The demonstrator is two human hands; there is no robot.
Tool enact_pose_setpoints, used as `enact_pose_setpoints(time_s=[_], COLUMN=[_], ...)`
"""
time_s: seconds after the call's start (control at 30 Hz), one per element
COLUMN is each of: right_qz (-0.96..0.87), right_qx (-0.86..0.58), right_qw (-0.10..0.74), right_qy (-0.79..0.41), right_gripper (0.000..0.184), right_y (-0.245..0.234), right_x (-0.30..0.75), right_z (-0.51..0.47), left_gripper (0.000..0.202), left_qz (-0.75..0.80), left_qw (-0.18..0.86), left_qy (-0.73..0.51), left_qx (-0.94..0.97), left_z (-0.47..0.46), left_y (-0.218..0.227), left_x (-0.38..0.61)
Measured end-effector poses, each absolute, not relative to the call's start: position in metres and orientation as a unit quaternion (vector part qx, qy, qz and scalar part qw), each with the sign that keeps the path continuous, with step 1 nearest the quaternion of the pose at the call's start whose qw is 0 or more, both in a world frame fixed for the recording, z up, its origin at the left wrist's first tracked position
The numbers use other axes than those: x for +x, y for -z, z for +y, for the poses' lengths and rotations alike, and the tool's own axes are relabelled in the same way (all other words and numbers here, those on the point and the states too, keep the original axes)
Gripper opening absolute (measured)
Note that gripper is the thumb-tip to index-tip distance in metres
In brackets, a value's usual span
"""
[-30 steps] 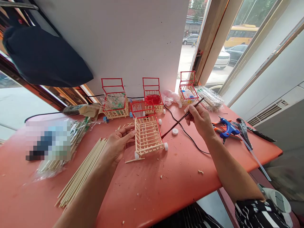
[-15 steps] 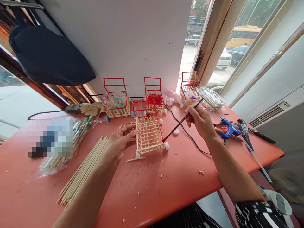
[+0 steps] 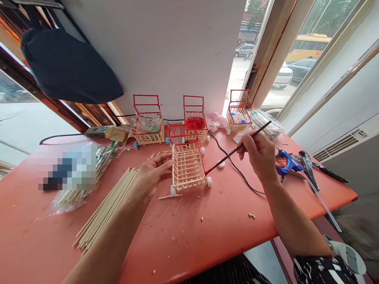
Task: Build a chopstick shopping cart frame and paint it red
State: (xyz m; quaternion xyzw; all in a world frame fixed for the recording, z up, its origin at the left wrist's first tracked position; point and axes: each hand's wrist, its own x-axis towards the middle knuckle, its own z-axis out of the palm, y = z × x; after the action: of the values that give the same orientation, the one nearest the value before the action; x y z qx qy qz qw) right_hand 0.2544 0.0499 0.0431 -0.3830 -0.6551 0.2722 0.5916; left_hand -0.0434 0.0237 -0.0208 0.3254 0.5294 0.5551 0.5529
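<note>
A miniature shopping cart [image 3: 189,165] made of wooden sticks stands on the orange table, with white wheels, a red handle frame and red along its right top edge. My left hand [image 3: 154,171] grips its left side between thumb and fingers. In my right hand [image 3: 256,154] is a thin dark paintbrush [image 3: 233,152], pinched near its upper part. Its reddish tip meets the cart's front right corner. Behind, a cart [image 3: 195,134] carries a red dish [image 3: 195,123] that looks filled with red paint.
Bamboo sticks [image 3: 109,209] lie left, beside a plastic bag of more sticks [image 3: 74,195]. Two other small carts [image 3: 148,136] [image 3: 238,125] stand at the back. A blue glue gun [image 3: 288,162] and pliers [image 3: 308,169] lie right. A black cable [image 3: 242,179] crosses the table.
The brush handle has swung lower and outward to the right along with my right hand, its tip staying at the cart's corner. My left hand keeps its grip. The whole view has shifted slightly.
</note>
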Motion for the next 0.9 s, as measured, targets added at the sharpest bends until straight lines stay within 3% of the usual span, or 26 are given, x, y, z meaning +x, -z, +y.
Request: enact_pose_setpoints(time_s=[0.5,0.9], right_qz=[-0.726,-0.738], right_qx=[-0.381,-0.372], right_qw=[0.557,0.551], right_qy=[-0.133,-0.118], right_gripper=[0.024,0.023], right_y=[-0.057,-0.064], right_x=[0.249,0.254], right_z=[0.013,0.009], left_gripper=[0.053,0.053], left_qz=[0.516,0.504], left_qw=[0.559,0.559], left_qy=[-0.562,-0.572], left_qx=[0.326,0.327], left_z=[0.024,0.027], left_y=[0.02,0.022], left_x=[-0.041,-0.041])
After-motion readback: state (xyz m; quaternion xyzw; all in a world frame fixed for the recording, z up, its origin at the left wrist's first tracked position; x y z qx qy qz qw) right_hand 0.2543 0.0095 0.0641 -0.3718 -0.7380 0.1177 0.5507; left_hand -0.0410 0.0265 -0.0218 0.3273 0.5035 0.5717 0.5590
